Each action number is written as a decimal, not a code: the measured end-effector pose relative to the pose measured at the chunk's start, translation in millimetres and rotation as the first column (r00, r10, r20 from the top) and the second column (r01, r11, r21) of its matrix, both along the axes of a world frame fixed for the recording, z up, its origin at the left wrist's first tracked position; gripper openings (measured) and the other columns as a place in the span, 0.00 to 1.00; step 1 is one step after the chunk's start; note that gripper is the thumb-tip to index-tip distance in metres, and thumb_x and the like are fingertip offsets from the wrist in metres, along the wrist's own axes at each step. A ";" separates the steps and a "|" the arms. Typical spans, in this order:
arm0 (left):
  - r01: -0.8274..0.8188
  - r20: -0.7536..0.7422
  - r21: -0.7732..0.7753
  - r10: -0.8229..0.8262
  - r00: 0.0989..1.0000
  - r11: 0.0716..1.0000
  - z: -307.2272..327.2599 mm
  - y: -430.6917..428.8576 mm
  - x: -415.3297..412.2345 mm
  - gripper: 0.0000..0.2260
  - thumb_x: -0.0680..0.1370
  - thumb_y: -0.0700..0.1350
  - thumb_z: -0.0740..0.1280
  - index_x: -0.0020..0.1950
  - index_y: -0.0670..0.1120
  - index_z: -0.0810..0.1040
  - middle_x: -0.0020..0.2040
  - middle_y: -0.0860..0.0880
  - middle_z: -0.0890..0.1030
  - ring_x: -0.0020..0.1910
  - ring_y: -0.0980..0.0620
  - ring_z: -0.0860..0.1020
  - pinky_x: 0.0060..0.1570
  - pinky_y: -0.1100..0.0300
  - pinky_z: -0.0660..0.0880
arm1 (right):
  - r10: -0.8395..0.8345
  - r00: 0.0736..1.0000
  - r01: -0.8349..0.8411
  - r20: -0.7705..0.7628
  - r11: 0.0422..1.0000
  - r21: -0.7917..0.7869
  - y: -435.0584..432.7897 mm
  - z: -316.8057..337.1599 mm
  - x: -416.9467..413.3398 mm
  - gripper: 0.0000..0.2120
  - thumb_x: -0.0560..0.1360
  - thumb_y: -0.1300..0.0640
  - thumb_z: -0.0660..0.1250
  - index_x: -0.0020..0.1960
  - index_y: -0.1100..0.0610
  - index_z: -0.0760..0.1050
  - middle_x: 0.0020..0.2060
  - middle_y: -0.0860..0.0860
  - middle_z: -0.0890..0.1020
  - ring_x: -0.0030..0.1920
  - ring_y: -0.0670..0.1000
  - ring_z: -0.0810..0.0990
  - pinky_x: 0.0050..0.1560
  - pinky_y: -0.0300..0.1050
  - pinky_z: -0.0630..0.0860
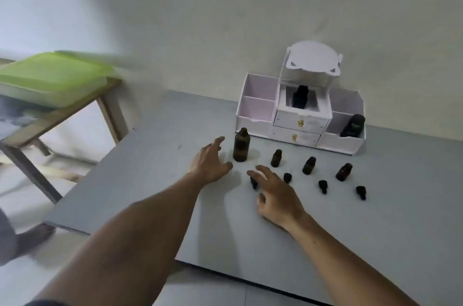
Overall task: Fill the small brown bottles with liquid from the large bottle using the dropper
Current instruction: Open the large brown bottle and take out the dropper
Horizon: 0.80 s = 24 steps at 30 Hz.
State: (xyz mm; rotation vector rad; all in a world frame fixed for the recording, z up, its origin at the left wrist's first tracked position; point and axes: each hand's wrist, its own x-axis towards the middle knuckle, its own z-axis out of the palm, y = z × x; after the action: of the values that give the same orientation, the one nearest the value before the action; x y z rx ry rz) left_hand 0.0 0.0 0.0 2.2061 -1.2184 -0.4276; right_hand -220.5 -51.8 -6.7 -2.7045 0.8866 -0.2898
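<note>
- The large bottle [241, 145] stands upright and uncapped on the bench [155, 180], towards its far edge, just in front of the white organiser [298, 115].
- The left hand [209, 164] lies just left of it, fingers spread and holding nothing.
- Three small brown bottles [276, 158] stand in a row to its right, with four dark caps [323, 185] nearer.
- The right hand [275, 193] hovers over the leftmost cap [253, 183], fingers loosely curled; whether they touch it is unclear.

A plain room in a home. A white cosmetics organiser [300, 115] stands on a grey table [350, 230] against a bare wall [225, 17]. A wooden side table [62, 115] stands nearby.
</note>
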 end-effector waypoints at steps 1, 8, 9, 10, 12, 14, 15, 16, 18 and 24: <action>0.003 0.000 -0.038 -0.003 1.000 0.999 -6.7 -0.7 -0.4 0.38 0.71 0.54 0.72 0.79 0.56 0.60 0.70 0.48 0.77 0.66 0.45 0.76 0.63 0.46 0.75 | 0.000 0.999 0.001 0.032 0.999 -0.037 -0.9 -7.0 1.8 0.29 0.76 0.61 0.62 0.75 0.45 0.64 0.77 0.48 0.63 0.70 0.51 0.71 0.63 0.48 0.76; -0.106 -0.087 -0.201 0.090 0.992 0.974 -29.3 0.9 -11.1 0.36 0.73 0.53 0.73 0.78 0.54 0.62 0.69 0.48 0.78 0.67 0.45 0.76 0.69 0.47 0.70 | -0.039 0.977 0.055 0.211 0.996 -0.067 -5.9 -37.0 3.0 0.18 0.75 0.62 0.64 0.64 0.52 0.79 0.66 0.50 0.76 0.64 0.53 0.75 0.63 0.54 0.75; -0.130 -0.107 -0.225 0.108 0.988 0.966 -29.6 0.0 -11.7 0.36 0.73 0.53 0.73 0.78 0.54 0.62 0.69 0.48 0.78 0.67 0.46 0.76 0.69 0.47 0.70 | -0.030 0.972 0.048 0.232 0.996 -0.075 -6.2 -36.7 2.7 0.18 0.75 0.62 0.64 0.63 0.52 0.79 0.66 0.50 0.76 0.64 0.52 0.75 0.64 0.52 0.75; -0.145 -0.140 -0.246 0.112 0.984 0.958 -32.1 -2.1 -12.6 0.36 0.73 0.53 0.73 0.78 0.54 0.62 0.69 0.48 0.78 0.67 0.46 0.76 0.69 0.47 0.71 | -0.025 0.971 0.043 0.238 0.997 -0.071 -6.6 -37.6 2.0 0.18 0.76 0.61 0.64 0.63 0.52 0.79 0.66 0.49 0.76 0.65 0.51 0.75 0.66 0.49 0.73; -0.158 -0.214 -0.294 0.096 0.972 0.943 -37.8 -9.6 -15.0 0.36 0.73 0.53 0.74 0.78 0.54 0.63 0.69 0.47 0.78 0.67 0.45 0.75 0.69 0.46 0.71 | -0.035 0.969 0.047 0.245 0.998 -0.044 -5.5 -40.9 1.2 0.17 0.76 0.60 0.63 0.64 0.51 0.78 0.68 0.47 0.74 0.67 0.48 0.72 0.68 0.39 0.68; -0.181 -0.289 -0.330 0.084 0.954 0.926 -37.8 -19.3 -16.1 0.36 0.73 0.52 0.74 0.78 0.54 0.63 0.70 0.46 0.77 0.68 0.46 0.75 0.69 0.47 0.71 | -0.049 0.964 0.053 0.260 0.999 -0.009 -6.6 -42.6 0.2 0.17 0.77 0.58 0.64 0.64 0.49 0.77 0.69 0.43 0.71 0.69 0.44 0.69 0.68 0.33 0.63; -0.187 -0.316 -0.339 0.075 0.946 0.922 -36.5 -23.6 -16.4 0.37 0.73 0.51 0.74 0.78 0.54 0.63 0.70 0.46 0.77 0.69 0.46 0.74 0.69 0.48 0.71 | -0.044 0.962 0.047 0.270 0.999 -0.005 -7.6 -44.3 0.2 0.16 0.77 0.57 0.64 0.64 0.48 0.77 0.69 0.42 0.71 0.69 0.43 0.69 0.68 0.32 0.61; -0.191 -0.331 -0.352 0.069 0.941 0.917 -35.1 -28.2 -15.6 0.37 0.72 0.51 0.75 0.78 0.54 0.63 0.70 0.46 0.76 0.69 0.46 0.74 0.69 0.49 0.71 | -0.033 0.958 0.037 0.286 0.999 -0.012 -9.4 -44.4 1.1 0.16 0.77 0.57 0.64 0.64 0.48 0.77 0.69 0.41 0.72 0.69 0.42 0.69 0.67 0.31 0.60; -0.180 -0.352 -0.377 0.039 0.935 0.909 -34.6 -35.7 -14.5 0.38 0.71 0.51 0.76 0.78 0.53 0.65 0.70 0.46 0.76 0.69 0.46 0.73 0.67 0.52 0.71 | -0.009 0.951 0.014 0.309 1.000 -0.014 -12.5 -48.2 1.8 0.16 0.78 0.57 0.65 0.64 0.48 0.77 0.67 0.42 0.74 0.68 0.41 0.70 0.67 0.28 0.59; -0.080 -0.369 -0.455 -0.107 0.923 0.887 -33.1 -50.2 -6.2 0.35 0.63 0.54 0.77 0.70 0.52 0.75 0.63 0.49 0.81 0.66 0.49 0.77 0.67 0.50 0.74 | 0.080 0.917 -0.063 0.390 0.996 -0.058 -16.1 -55.3 1.0 0.14 0.78 0.58 0.68 0.63 0.50 0.78 0.61 0.44 0.79 0.62 0.38 0.74 0.66 0.29 0.69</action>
State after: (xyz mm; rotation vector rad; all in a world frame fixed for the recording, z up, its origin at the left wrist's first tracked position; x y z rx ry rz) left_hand -6.2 -50.2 -33.1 1.6104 -0.9943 -0.4895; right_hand -219.5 -67.9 -62.0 -2.5713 0.6665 -0.8110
